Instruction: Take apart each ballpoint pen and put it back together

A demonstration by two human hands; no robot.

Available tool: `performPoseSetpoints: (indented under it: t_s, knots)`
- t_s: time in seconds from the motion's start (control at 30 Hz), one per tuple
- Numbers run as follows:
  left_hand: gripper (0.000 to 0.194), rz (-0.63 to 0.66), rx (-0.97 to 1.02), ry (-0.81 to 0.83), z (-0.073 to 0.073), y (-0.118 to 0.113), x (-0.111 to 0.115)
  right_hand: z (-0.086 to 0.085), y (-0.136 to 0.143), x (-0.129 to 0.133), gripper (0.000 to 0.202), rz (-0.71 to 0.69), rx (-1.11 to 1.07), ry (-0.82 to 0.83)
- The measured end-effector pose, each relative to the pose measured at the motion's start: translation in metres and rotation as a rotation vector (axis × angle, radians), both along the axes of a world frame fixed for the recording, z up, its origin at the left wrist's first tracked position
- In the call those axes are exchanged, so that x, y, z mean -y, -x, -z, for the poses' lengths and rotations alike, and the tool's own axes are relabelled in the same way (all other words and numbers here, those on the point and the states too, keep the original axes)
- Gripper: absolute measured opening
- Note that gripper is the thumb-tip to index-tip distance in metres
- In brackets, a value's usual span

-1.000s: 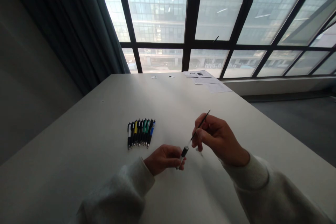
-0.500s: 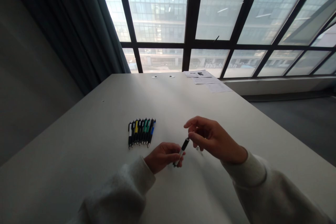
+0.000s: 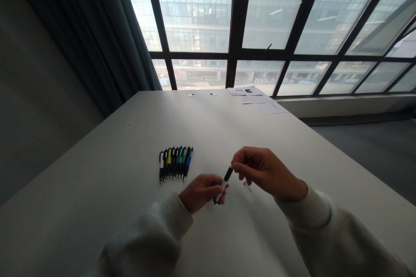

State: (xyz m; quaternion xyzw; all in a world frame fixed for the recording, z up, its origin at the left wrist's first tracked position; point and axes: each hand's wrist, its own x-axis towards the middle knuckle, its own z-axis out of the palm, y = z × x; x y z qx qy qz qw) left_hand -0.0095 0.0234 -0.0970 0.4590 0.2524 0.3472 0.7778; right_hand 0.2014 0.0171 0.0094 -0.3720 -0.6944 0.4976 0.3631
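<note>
My left hand pinches the white barrel of a black-and-white pen, which is tilted up to the right. The thumb and forefinger of my right hand are closed on the pen's upper end, at its tip. Left of my hands, several pens lie side by side in a row, with white, yellow, green, blue and black parts. A small clear and silvery piece lies on the table just below my right hand, partly hard to make out.
The white table stretches toward the window. Printed papers lie at its far right edge. Two small round white pieces with dark centres sit near the far edge. A dark curtain hangs at the left.
The fingers of my right hand have closed on the pen's upper end. The pen and my left hand have shifted very slightly up.
</note>
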Motion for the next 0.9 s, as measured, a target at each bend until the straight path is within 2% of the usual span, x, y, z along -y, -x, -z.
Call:
performPoseSetpoints:
  t_s: [0.27,0.37,0.5,0.57,0.7,0.8,0.9]
  knots:
    - [0.040,-0.008,-0.028,-0.023,0.006,0.001,-0.002,-0.002,-0.002,-0.001,0.019,-0.005,0.126,-0.132]
    - [0.038,-0.008,-0.031,-0.039,0.008,0.001,-0.002,-0.005,-0.006,-0.002,0.023,-0.036,0.133,-0.112]
    - [0.037,-0.015,-0.018,-0.043,0.009,0.001,-0.002,-0.006,-0.023,-0.010,0.047,-0.060,0.174,-0.023]
    - [0.036,-0.012,-0.010,-0.042,0.010,0.002,-0.002,-0.001,-0.034,-0.017,0.048,-0.047,0.341,-0.014]
    - [0.035,-0.009,0.016,-0.039,0.011,0.002,-0.002,0.023,-0.045,-0.033,0.037,-0.019,0.901,0.009]
    - [0.032,-0.027,0.039,-0.031,0.011,0.000,-0.002,0.041,-0.040,-0.039,0.033,-0.047,1.025,0.055]
    - [0.032,-0.034,0.054,-0.028,0.009,-0.001,-0.001,0.050,-0.033,-0.040,0.029,-0.064,1.090,0.075]
